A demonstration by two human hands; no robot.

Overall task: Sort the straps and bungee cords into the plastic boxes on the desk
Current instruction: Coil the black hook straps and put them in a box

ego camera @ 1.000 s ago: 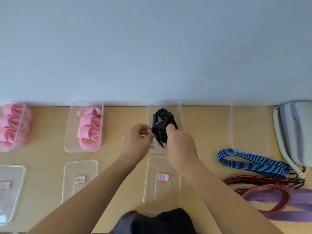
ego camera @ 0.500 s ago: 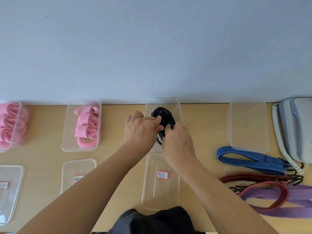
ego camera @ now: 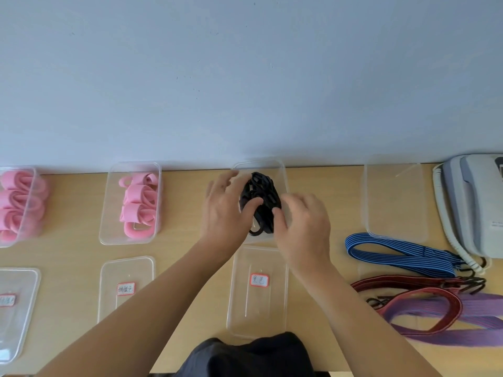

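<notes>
A bundle of black straps [ego camera: 260, 197] lies in the middle clear box [ego camera: 283, 170] at the back of the desk. My left hand [ego camera: 226, 210] is over the box's left side, fingers spread, thumb touching the bundle. My right hand [ego camera: 304, 227] hovers at the box's right front, fingers relaxed, thumb against the straps. To the right on the desk lie a blue striped bungee cord [ego camera: 394, 254], a dark red bungee cord [ego camera: 408, 284] and a purple strap [ego camera: 476, 308]. An empty clear box [ego camera: 394, 200] stands behind them.
Two boxes with pink straps [ego camera: 130, 202] [ego camera: 16, 205] stand at the back left. Labelled clear lids [ego camera: 258, 295] [ego camera: 126, 287] [ego camera: 13, 308] lie along the front. A grey telephone [ego camera: 473, 202] sits at the far right against the wall.
The black bundle went from held above the box down into it. Both hands have loosened and spread apart over it.
</notes>
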